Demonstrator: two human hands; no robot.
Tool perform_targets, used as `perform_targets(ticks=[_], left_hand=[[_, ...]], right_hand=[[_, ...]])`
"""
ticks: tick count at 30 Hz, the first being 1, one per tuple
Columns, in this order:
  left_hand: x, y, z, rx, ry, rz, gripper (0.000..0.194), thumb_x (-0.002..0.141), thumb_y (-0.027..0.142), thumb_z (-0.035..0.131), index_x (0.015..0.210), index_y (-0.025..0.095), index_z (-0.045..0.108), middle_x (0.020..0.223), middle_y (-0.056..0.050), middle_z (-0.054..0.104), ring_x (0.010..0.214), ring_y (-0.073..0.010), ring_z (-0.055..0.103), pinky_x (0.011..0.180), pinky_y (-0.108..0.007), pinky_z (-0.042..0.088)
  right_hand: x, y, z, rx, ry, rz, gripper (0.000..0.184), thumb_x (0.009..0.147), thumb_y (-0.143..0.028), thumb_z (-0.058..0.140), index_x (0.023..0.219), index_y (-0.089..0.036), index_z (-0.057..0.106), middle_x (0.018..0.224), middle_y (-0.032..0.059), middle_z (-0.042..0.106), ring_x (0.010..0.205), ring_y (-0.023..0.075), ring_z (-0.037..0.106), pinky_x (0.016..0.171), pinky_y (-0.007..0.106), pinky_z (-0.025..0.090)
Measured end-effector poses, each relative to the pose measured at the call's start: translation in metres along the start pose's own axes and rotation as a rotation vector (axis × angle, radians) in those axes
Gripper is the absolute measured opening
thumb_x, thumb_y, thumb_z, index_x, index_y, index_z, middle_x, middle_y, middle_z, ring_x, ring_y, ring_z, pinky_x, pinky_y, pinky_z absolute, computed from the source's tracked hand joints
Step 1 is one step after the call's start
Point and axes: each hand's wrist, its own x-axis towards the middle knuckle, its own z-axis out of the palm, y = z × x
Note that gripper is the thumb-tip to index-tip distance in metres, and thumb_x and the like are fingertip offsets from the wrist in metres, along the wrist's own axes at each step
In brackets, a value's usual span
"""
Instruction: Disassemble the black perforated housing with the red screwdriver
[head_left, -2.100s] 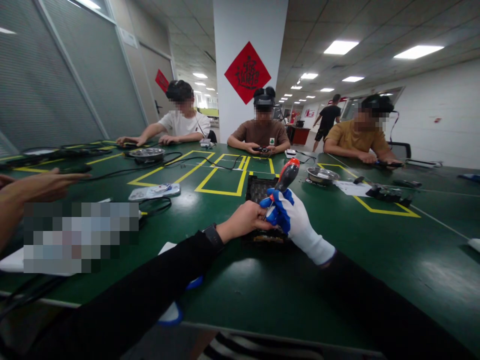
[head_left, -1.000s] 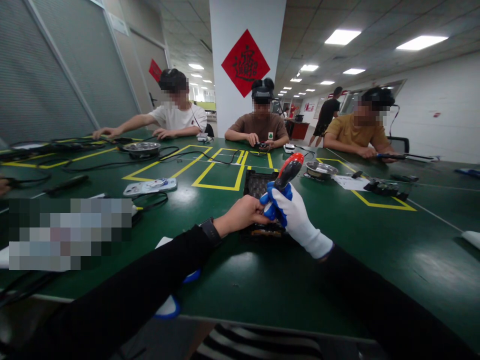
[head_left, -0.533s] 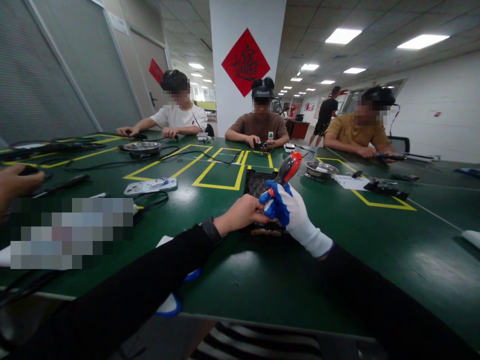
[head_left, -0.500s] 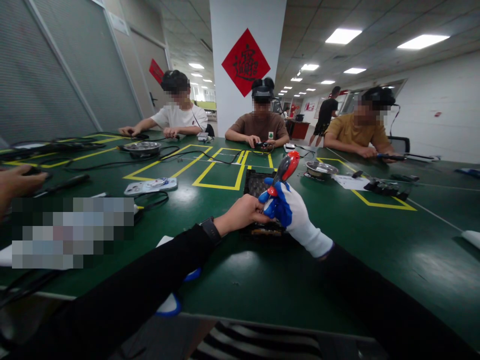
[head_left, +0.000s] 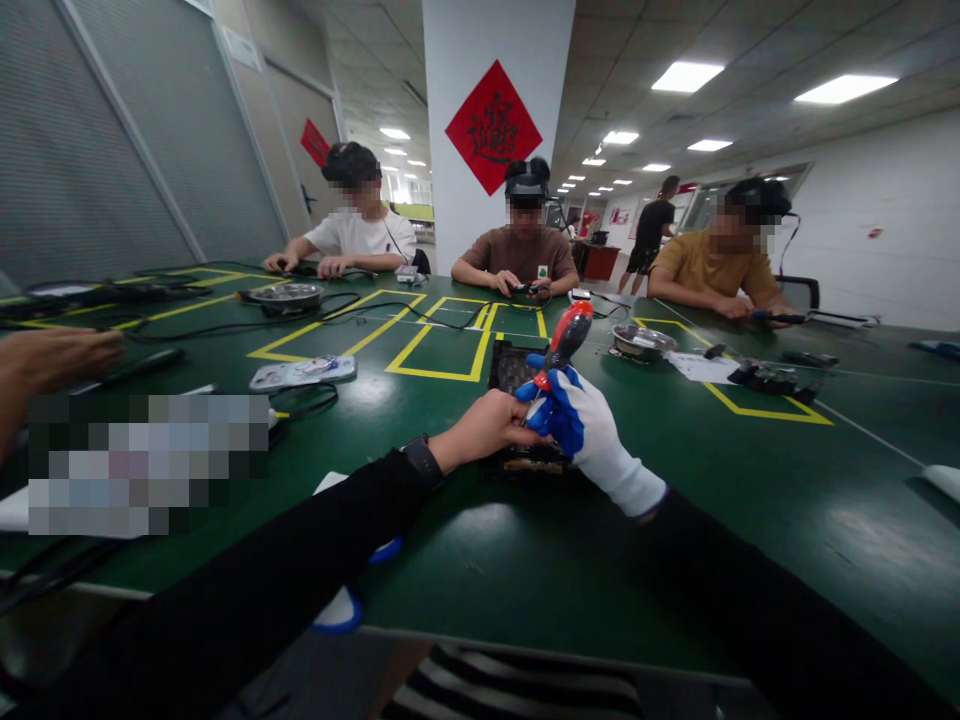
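Observation:
In the head view my right hand (head_left: 589,415), in a white glove with blue-coated fingers, grips a screwdriver (head_left: 568,335) with a red and dark grey handle. The handle points up and leans slightly right. My left hand (head_left: 491,428), bare and with a dark band at the wrist, is closed right beside the gloved fingertips. What its fingers pinch is hidden, and the screwdriver's lower end hardly shows between the hands. Both hands are over an open black plastic case (head_left: 516,368), which they partly cover.
White-and-blue gloves (head_left: 341,608) lie by my left forearm. Left of the case is a patterned clear pouch (head_left: 302,372) with cables. Metal bowls (head_left: 643,340) stand farther back, and black parts (head_left: 772,378) lie right. Co-workers sit across the table; another person's hand (head_left: 56,365) is at far left.
The screwdriver handle has turned, its red and grey sides showing differently, and its top has shifted slightly left. My left hand stays in place. The far-left person's hand has moved right.

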Motion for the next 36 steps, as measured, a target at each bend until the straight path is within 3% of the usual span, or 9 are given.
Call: perform_targets(ticks=[8, 15, 22, 27, 29, 36], left_hand=[[0.000, 0.000, -0.001, 0.036, -0.019, -0.052, 0.041, 0.072, 0.047, 0.060, 0.069, 0.007, 0.069, 0.061, 0.000, 0.053, 0.061, -0.0080, 0.045, 0.061, -0.017, 0.033], [0.000, -0.001, 0.000, 0.011, 0.005, -0.030, 0.041, 0.072, 0.048, 0.058, 0.074, 0.008, 0.069, 0.062, 0.001, 0.052, 0.060, -0.0080, 0.044, 0.059, -0.017, 0.032], [-0.001, -0.002, 0.000, 0.036, -0.006, -0.050, 0.042, 0.071, 0.048, 0.060, 0.067, 0.007, 0.068, 0.059, 0.001, 0.052, 0.057, -0.0073, 0.042, 0.059, -0.017, 0.032], [0.000, -0.002, 0.000, 0.044, -0.005, -0.034, 0.042, 0.073, 0.047, 0.058, 0.068, 0.007, 0.068, 0.061, 0.001, 0.052, 0.059, -0.0075, 0.042, 0.059, -0.017, 0.032], [0.000, -0.002, 0.000, 0.043, -0.009, -0.021, 0.041, 0.074, 0.047, 0.057, 0.071, 0.007, 0.068, 0.062, 0.001, 0.053, 0.059, -0.0074, 0.042, 0.059, -0.017, 0.032], [0.000, -0.004, 0.001, 0.056, -0.005, -0.046, 0.044, 0.072, 0.049, 0.058, 0.061, 0.006, 0.065, 0.056, 0.002, 0.048, 0.055, -0.0065, 0.039, 0.055, -0.017, 0.030]], right_hand=[[0.003, 0.009, 0.002, -0.033, 0.117, -0.026, 0.033, 0.069, -0.042, 0.065, 0.083, -0.017, 0.050, 0.063, -0.0035, 0.062, 0.040, 0.0060, 0.051, 0.038, 0.018, 0.044], [-0.002, -0.003, 0.001, 0.018, 0.001, 0.017, 0.036, 0.075, -0.044, 0.057, 0.096, -0.016, 0.056, 0.075, 0.0016, 0.065, 0.046, 0.0065, 0.054, 0.043, 0.019, 0.046], [0.002, 0.008, 0.003, -0.037, 0.144, -0.031, 0.034, 0.067, -0.043, 0.066, 0.082, -0.017, 0.050, 0.063, -0.0031, 0.062, 0.042, 0.0064, 0.052, 0.041, 0.018, 0.045], [-0.001, 0.002, 0.000, 0.028, 0.009, -0.012, 0.038, 0.075, -0.043, 0.058, 0.101, -0.016, 0.053, 0.070, -0.0006, 0.064, 0.043, 0.0063, 0.053, 0.040, 0.018, 0.044], [-0.001, 0.000, -0.001, 0.021, -0.014, -0.005, 0.037, 0.076, -0.043, 0.057, 0.101, -0.014, 0.055, 0.072, 0.0006, 0.064, 0.045, 0.0057, 0.053, 0.042, 0.018, 0.045], [0.002, 0.008, 0.002, -0.050, 0.135, -0.033, 0.033, 0.068, -0.042, 0.066, 0.083, -0.016, 0.054, 0.063, -0.0027, 0.061, 0.041, 0.0053, 0.050, 0.039, 0.017, 0.043]])
